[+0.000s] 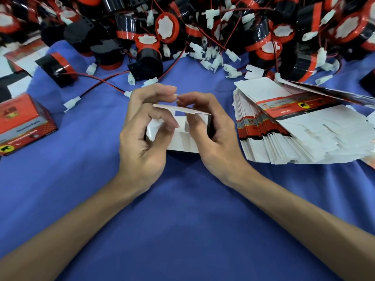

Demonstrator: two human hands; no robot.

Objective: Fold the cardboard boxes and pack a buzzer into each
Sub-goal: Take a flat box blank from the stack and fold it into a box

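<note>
A small cardboard box [183, 138], white inside, stands half-folded on the blue cloth at the centre, its open end facing me. My left hand [142, 142] grips its left side and bends a white side flap inward with the fingers. My right hand [215, 136] holds the right side, thumb pressing a flap, fingertips on the top flap's edge. A big heap of black-and-red buzzers [203, 27] with red-black wires and white plugs fills the far side. The nearest buzzer [147, 57] lies just beyond my hands.
A fanned stack of flat box blanks [300, 130] lies at the right. A finished red box [22, 122] sits at the left edge. A lone buzzer [58, 67] lies far left, with flat blanks [18, 57] behind it. Blue cloth [182, 220] covers the table.
</note>
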